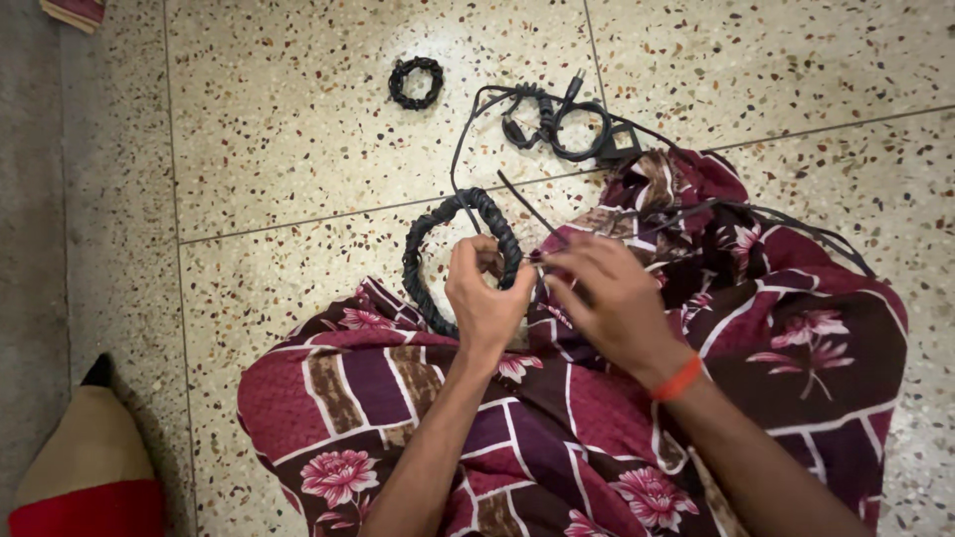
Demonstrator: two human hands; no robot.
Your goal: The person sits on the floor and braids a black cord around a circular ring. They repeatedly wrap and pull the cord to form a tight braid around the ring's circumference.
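I see the left hand (484, 298) closed on the braided ring (460, 261), gripping its rim at 4 o'clock over the lap. The right hand (615, 303) pinches a thin cord end (537, 255) just beside that grip. I judge the ring light, flexible, knobbly, not slippery; best held across the braid. A cable tangle (557, 124) lies at 12 o'clock, a small ring (416, 82) at 11. Open floor (288, 149) lies at 10 o'clock.

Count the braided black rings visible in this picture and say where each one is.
2: a large braided ring held in the left hand over the lap, and a small braided ring on the floor.
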